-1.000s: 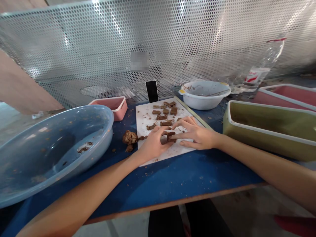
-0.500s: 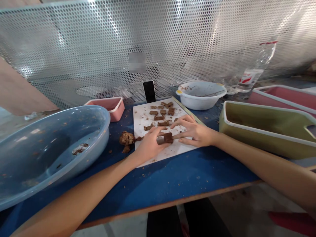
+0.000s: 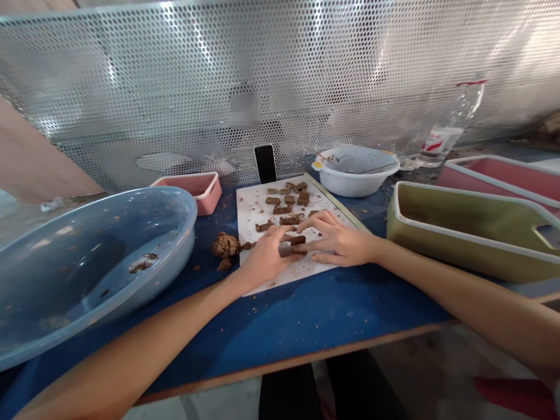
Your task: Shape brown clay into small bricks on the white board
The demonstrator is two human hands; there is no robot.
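Observation:
My left hand (image 3: 266, 256) is closed round a brown clay-like piece (image 3: 298, 240), its near part looking smooth and greyish (image 3: 285, 249); whether that part is a mould I cannot tell. From the other side, my right hand (image 3: 341, 240) reaches in with fingers spread, one fingertip against the piece. Both hands are over a white board (image 3: 249, 201). Several small brown shaped pieces (image 3: 282, 209) lie on it beyond my fingers, among crumbs. A crumbly brown lump (image 3: 226, 245) rests on the blue table just left of the board.
A large blue basin (image 3: 175, 256) takes up the left side. A pink box (image 3: 210, 198), a phone (image 3: 265, 164) and a white bowl (image 3: 356, 182) stand at the back. On the right are a green box (image 3: 455, 248), another pink box (image 3: 494, 184) and a plastic bottle (image 3: 450, 131).
My right fingers have moved slightly left and now overlap the brown piece. Less of its end face shows. My left hand stays nearly in place.

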